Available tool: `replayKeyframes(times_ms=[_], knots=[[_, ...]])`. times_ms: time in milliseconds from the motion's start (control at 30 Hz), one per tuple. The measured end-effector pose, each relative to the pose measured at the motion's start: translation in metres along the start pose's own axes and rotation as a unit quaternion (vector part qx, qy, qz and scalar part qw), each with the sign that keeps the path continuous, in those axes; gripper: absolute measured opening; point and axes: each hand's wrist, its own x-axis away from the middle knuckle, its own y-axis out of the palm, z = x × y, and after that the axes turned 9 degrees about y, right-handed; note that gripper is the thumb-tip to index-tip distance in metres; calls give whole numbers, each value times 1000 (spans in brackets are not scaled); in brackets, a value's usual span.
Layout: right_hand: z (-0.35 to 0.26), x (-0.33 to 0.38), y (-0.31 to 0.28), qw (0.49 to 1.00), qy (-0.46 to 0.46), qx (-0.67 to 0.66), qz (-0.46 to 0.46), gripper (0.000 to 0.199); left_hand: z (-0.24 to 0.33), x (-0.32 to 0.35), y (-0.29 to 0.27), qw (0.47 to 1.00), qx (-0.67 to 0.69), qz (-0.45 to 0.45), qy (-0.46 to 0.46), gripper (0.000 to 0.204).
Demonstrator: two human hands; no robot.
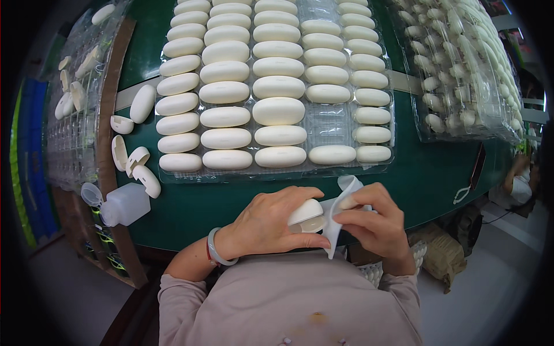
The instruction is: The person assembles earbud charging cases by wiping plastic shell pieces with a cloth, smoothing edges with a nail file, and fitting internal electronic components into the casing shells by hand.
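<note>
My left hand is closed around a white oval case, which stands partly open along its seam. In my right hand a thin white cloth is pinched between the fingers and hangs down in front of the case's right end. Where the cloth touches the case is hard to make out. Just beyond both hands lies a clear plastic tray filled with columns of similar white oval cases. A few slots in its fourth column hold no case.
To the left lie loose case parts and a translucent plastic bottle with its cap flipped open. Stacked clear trays holding white pieces rise at the right. Another tray stack stands at far left. A dark phone-like object lies near the right edge.
</note>
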Motion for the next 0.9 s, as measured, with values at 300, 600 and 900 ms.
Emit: replayKeyframes(times_ms=[300, 600, 900], knots=[[21, -11, 44, 992, 36, -115, -41, 24, -16, 8, 7, 1000, 4, -21, -22, 43], [34, -14, 54, 990, 22, -140, -23, 27, -28, 7, 13, 998, -66, 4, -3, 35], [33, -16, 24, 986, 34, -162, -34, 21, -14, 2, 8, 999, 38, -20, -9, 56]])
